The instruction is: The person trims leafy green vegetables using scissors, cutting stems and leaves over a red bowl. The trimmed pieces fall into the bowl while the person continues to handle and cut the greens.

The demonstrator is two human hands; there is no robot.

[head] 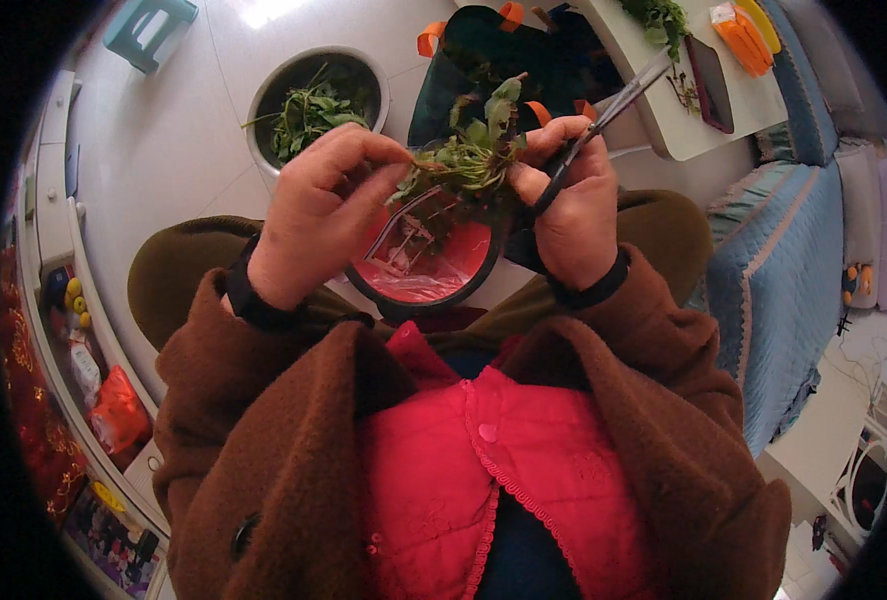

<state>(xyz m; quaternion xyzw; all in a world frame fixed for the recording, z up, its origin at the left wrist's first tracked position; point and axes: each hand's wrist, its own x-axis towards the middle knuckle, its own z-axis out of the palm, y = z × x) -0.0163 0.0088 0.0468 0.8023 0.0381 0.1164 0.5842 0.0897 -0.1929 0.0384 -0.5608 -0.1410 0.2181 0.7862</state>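
Note:
My left hand (331, 202) pinches the root end of a bunch of leafy greens (481, 154) between thumb and fingers. On the right of the bunch, my right hand (575, 195) has its fingers through the handles of a pair of scissors (616, 109), whose blades point up and to the right. Thumb and forefinger of that hand touch the leaves. Below the greens stands a red bin (443, 277) with a dark rim and a clear plastic liner, some plant scraps inside. Beyond my left hand, a metal bowl (380, 82) holds more loose greens.
A dark green bag (443, 97) with orange handles lies ahead. To its right a white table (676, 139) bears greens, a dark-rimmed tray (702, 82) and an orange packet (743, 41). A blue stool (147, 34) stands far left; a blue quilted sofa (781, 277) is at the right.

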